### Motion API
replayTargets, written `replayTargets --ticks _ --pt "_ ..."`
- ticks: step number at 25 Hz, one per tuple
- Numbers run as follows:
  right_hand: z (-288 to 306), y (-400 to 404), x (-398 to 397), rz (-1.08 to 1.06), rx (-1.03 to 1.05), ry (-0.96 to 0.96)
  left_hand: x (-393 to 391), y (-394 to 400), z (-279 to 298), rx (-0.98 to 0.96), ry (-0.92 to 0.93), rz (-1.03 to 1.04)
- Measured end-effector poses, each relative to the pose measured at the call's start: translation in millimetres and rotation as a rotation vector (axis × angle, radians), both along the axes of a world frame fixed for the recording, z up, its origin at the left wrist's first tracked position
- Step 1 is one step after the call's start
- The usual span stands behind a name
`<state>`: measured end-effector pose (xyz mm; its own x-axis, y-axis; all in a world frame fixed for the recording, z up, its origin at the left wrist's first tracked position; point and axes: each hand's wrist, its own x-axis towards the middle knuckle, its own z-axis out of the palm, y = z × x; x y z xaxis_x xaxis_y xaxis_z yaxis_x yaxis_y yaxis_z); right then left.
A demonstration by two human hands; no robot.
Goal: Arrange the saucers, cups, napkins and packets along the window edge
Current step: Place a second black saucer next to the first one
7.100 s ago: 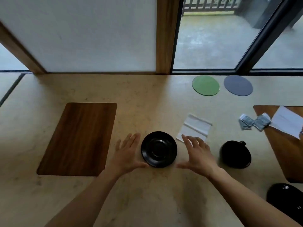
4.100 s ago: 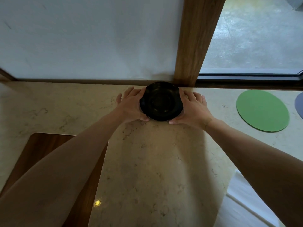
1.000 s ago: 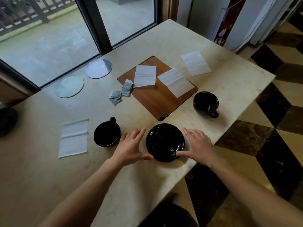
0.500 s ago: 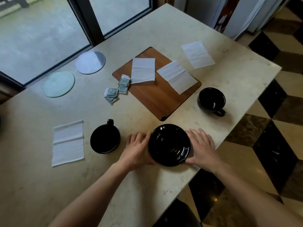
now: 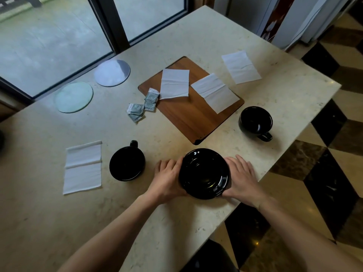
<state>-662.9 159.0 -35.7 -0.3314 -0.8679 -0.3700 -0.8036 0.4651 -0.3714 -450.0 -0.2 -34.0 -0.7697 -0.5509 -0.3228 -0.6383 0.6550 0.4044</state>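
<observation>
Marble surface (image 5: 196, 32) beside window. Black saucer (image 5: 203, 173) near front edge, left hand (image 5: 167, 178) and right hand (image 5: 242, 178) gripping opposite rims. Black cup (image 5: 127, 163) just left. Packets (image 5: 143, 107) beside wooden mat (image 5: 188, 118) bearing napkins (image 5: 174, 83).

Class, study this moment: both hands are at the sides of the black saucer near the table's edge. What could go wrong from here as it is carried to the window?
1. The glossy black saucer is held only at its rim by the left hand and right hand; it sits near the marble table's edge and could slip to the floor.
2. The black cup stands close beside the left hand; an arm might knock it.
</observation>
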Motion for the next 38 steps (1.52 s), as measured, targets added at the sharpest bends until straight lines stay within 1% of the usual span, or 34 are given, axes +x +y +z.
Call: replayTargets --ticks 4,7,13,17,19,24,30,34,38 --pt "9.8 -1.8 -5.5 0.047 -0.002 -0.051 6.4 9.0 10.1 0.064 0.054 0.055" --pt "26.7 -5.7 -10.2 0.114 -0.024 -0.066 12.1 17.7 19.5 0.075 0.075 0.12" --pt "70.6 -30.1 -12.0 0.275 -0.143 -0.06 28.7 28.2 43.3 0.013 0.147 0.263" --pt "93.3 -56.9 7.9 0.324 -0.173 -0.149 53.1 23.7 65.1 -0.071 0.194 0.359" --pt "101.7 -72.8 21.1 0.367 -0.161 -0.192 69.0 21.2 75.4 -0.073 0.229 0.403" --pt "120.8 -119.0 70.4 0.532 -0.171 -0.222 126.7 10.9 90.7 -0.166 0.236 0.54" --pt "134.5 -178.4 162.8 0.72 -0.202 -0.215 220.2 -7.9 109.0 -0.228 0.254 0.684" --pt "138.0 -210.2 229.1 0.751 -0.211 -0.254 285.3 -27.6 113.0 -0.265 0.2 0.736" --pt "137.6 -240.1 286.5 0.795 -0.216 -0.275 342.3 -49.2 114.5 -0.231 0.168 0.767"
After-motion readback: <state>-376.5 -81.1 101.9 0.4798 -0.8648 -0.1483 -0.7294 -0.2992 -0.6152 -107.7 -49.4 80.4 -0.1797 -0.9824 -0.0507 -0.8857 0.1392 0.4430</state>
